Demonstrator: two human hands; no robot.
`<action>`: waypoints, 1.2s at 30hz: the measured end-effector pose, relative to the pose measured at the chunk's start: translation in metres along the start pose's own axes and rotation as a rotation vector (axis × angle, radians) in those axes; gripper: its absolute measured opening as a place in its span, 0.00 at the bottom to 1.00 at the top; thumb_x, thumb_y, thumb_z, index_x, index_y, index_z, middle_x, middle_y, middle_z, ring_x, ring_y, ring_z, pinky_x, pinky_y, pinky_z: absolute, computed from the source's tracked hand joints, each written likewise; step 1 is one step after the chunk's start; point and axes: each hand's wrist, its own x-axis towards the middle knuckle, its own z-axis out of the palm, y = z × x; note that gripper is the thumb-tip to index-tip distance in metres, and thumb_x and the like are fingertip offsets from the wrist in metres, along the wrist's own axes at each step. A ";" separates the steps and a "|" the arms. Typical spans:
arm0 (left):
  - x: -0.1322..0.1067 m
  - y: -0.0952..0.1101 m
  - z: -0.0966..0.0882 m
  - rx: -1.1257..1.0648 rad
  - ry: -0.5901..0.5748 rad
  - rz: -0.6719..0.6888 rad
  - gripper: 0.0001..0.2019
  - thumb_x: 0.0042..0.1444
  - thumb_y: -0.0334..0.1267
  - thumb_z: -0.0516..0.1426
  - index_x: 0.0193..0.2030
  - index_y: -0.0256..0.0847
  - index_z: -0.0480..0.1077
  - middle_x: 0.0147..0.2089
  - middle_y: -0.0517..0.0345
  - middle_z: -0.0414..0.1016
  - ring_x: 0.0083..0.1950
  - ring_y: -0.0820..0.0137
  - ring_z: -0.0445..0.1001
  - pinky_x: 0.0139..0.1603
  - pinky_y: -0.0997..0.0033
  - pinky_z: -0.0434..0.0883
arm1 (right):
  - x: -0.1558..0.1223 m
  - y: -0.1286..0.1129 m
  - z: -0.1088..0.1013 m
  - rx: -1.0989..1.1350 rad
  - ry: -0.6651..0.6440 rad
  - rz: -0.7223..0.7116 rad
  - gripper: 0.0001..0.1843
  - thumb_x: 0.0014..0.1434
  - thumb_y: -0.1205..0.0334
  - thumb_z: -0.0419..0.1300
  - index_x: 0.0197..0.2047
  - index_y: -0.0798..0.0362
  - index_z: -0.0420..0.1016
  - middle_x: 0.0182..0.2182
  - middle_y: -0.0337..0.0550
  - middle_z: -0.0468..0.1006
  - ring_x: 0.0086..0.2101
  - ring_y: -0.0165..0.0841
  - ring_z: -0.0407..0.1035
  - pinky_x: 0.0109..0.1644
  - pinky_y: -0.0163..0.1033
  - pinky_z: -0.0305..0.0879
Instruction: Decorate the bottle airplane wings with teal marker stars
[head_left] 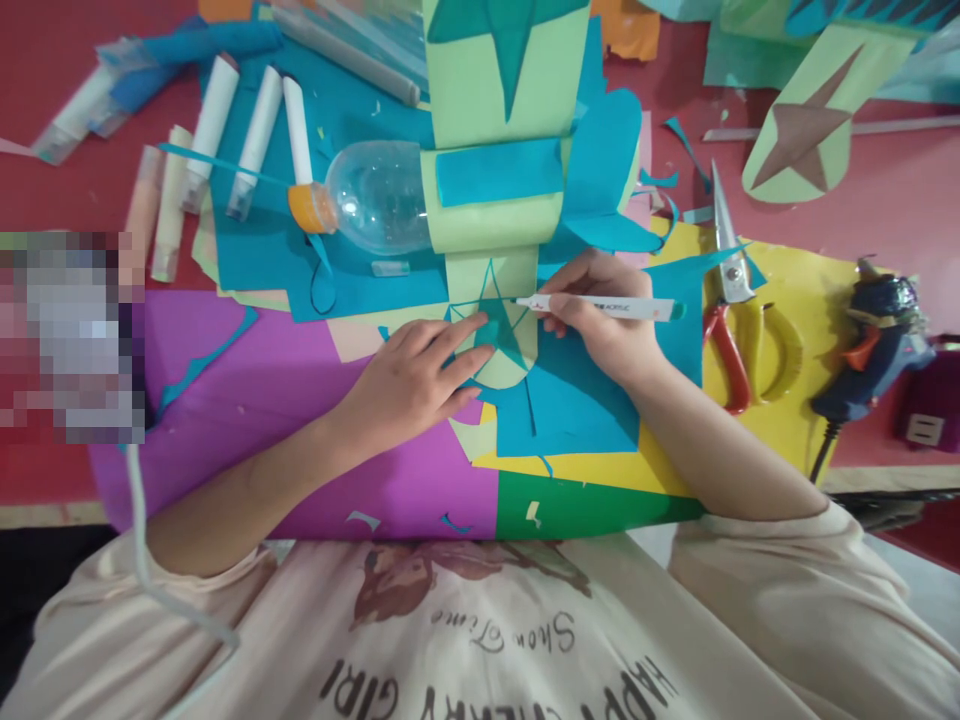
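Observation:
My right hand grips a white marker with a green end, its tip touching a star outline partly filled in green. That star is drawn on the rounded end of a light green paper strip. With fingers spread, my left hand lies flat and presses the strip's left edge. Above, the strip wraps around a clear plastic bottle with an orange cap, lying on its side. A blue paper band sits on the wrap, and another green star is on the strip's upper part.
Scissors with red and yellow handles lie at the right, beside a blue glue gun. Several white markers are at the upper left. Purple, blue and yellow sheets with scraps cover the red table. A light green piece with a brown star lies upper right.

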 end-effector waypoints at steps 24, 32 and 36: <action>0.001 0.000 -0.001 -0.045 -0.037 -0.016 0.14 0.68 0.36 0.53 0.58 0.39 0.69 0.64 0.46 0.71 0.54 0.55 0.73 0.53 0.52 0.73 | 0.003 -0.003 0.003 -0.175 -0.052 -0.061 0.10 0.58 0.54 0.63 0.29 0.50 0.75 0.22 0.38 0.74 0.22 0.28 0.64 0.23 0.36 0.63; 0.001 0.000 0.000 -0.022 -0.012 -0.002 0.14 0.68 0.37 0.53 0.58 0.38 0.69 0.64 0.46 0.71 0.54 0.55 0.73 0.53 0.53 0.73 | 0.004 -0.004 -0.001 -0.164 -0.090 -0.038 0.05 0.55 0.62 0.62 0.28 0.51 0.73 0.21 0.36 0.73 0.21 0.27 0.62 0.24 0.34 0.59; 0.001 -0.001 0.000 0.012 0.038 0.028 0.13 0.68 0.36 0.53 0.56 0.34 0.70 0.63 0.46 0.72 0.52 0.55 0.73 0.52 0.55 0.74 | 0.004 -0.005 -0.003 -0.147 -0.112 -0.035 0.05 0.54 0.63 0.62 0.27 0.52 0.72 0.21 0.36 0.72 0.21 0.26 0.62 0.25 0.34 0.58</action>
